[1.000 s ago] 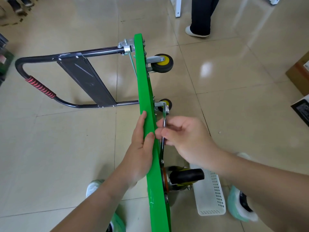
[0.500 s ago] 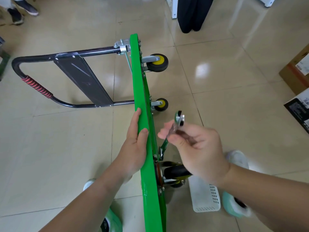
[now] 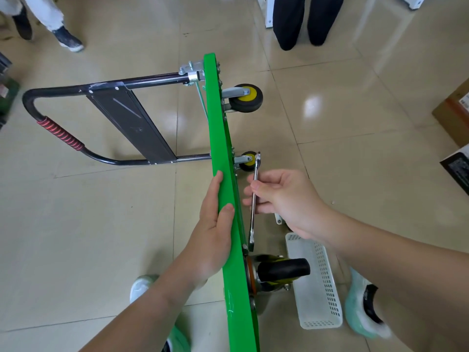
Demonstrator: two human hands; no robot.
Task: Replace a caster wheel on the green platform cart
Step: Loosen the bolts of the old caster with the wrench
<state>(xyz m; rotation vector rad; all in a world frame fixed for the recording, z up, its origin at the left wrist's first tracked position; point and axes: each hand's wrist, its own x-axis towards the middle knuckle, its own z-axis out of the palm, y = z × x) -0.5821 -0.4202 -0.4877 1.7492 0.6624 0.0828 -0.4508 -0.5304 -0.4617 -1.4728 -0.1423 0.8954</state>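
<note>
The glossy beige tiled floor (image 3: 355,153) is seen throughout. A white perforated basket (image 3: 317,288) and cardboard boxes (image 3: 454,115) are placed on it.

Bare forearms, mint-green shoes (image 3: 360,308) with black openings

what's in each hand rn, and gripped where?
Right hand pinches the wrench mid-shaft, lower end at the near caster mount. Left hand clasps the upturned edge of the green deck.

glossy beige floor tiles (image 3: 355,153) with light glare, cardboard box (image 3: 454,110) at right edge
</note>
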